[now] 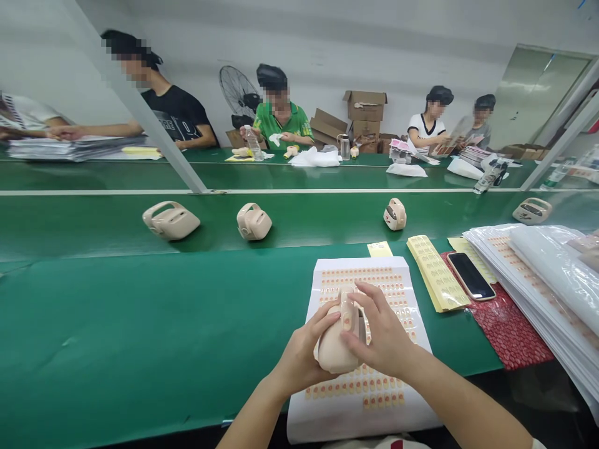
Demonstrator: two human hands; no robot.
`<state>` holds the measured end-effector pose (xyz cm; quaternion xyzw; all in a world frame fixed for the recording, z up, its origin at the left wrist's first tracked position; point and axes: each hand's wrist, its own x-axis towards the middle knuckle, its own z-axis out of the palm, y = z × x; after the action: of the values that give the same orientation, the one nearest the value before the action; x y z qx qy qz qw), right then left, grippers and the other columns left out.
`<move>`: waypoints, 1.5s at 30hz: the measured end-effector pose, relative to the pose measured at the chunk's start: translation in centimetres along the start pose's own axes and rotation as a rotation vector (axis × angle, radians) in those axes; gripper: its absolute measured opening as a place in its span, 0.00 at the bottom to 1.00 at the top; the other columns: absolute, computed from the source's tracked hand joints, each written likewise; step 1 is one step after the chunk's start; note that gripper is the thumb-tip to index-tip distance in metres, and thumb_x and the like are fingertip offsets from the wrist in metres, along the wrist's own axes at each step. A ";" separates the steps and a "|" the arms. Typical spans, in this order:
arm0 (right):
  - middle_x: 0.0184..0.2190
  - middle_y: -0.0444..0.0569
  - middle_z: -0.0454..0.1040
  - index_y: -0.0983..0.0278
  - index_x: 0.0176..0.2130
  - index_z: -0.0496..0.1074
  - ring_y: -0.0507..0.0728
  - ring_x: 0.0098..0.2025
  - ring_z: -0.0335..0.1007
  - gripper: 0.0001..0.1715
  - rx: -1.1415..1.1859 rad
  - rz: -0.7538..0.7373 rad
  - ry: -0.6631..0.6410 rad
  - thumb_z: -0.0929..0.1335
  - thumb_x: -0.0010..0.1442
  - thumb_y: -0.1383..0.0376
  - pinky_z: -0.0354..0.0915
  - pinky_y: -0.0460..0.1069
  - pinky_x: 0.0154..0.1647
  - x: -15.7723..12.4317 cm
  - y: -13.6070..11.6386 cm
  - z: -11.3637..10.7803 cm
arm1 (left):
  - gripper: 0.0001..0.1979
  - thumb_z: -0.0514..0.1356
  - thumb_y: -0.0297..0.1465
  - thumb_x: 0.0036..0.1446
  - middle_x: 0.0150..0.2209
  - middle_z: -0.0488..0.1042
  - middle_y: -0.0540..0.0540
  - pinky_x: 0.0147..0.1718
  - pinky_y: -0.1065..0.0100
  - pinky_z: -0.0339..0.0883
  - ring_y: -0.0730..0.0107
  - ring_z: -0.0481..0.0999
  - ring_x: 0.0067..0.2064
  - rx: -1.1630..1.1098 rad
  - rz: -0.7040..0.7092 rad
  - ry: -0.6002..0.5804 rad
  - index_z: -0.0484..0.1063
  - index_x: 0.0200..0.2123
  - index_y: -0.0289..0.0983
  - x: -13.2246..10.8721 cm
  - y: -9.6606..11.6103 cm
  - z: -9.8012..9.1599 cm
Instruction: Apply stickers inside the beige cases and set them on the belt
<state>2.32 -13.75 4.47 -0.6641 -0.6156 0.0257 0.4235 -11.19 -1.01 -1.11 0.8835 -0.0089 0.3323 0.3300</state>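
We are holding a device (337, 352) over a sticker sheet (346, 402) that is overhanging the near edge of our desk (163, 337). To the sheet's right, label sheets (437, 273), a phone (470, 275) on bubble wrap (515, 327), then a paper stack (519, 274) are lying. Beyond the far edge, four more devices (254, 222) are standing in a row.

Letters "RE" on black T-shirt (185, 111); print on yellow sheets (437, 274) illegible.
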 end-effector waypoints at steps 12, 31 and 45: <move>0.58 0.54 0.50 0.61 0.54 0.53 0.57 0.62 0.44 0.28 0.516 0.048 -0.048 0.63 0.56 0.59 0.47 0.56 0.63 0.9 0.1 0.8 | 0.40 0.63 0.35 0.49 0.59 0.57 0.35 0.39 0.64 0.70 0.54 0.66 0.55 0.113 0.163 0.063 0.44 0.61 0.47 1.1 1.4 -0.4; 0.46 0.52 0.62 0.61 0.46 0.62 0.57 0.43 0.60 0.29 0.721 0.625 0.130 0.63 0.52 0.45 0.60 0.51 0.44 0.8 2.4 1.1 | 0.48 0.71 0.34 0.35 0.59 0.57 0.37 0.48 0.54 0.63 0.46 0.63 0.56 -0.248 0.058 0.002 0.49 0.59 0.52 1.1 -0.1 2.1; 0.20 0.42 0.57 0.64 0.24 0.57 0.48 0.23 0.51 0.22 0.644 0.820 0.346 0.67 0.37 0.51 0.51 0.45 0.24 5.8 6.5 -1.0 | 0.42 0.68 0.50 0.35 0.51 0.68 0.41 0.41 0.59 0.68 0.54 0.72 0.46 -1.289 -0.796 0.108 0.59 0.54 0.46 5.7 -6.9 4.9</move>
<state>9.49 -8.65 4.08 -0.6811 -0.1887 0.2659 0.6556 -2.31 2.67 -4.50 0.4348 0.1343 0.1599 0.8760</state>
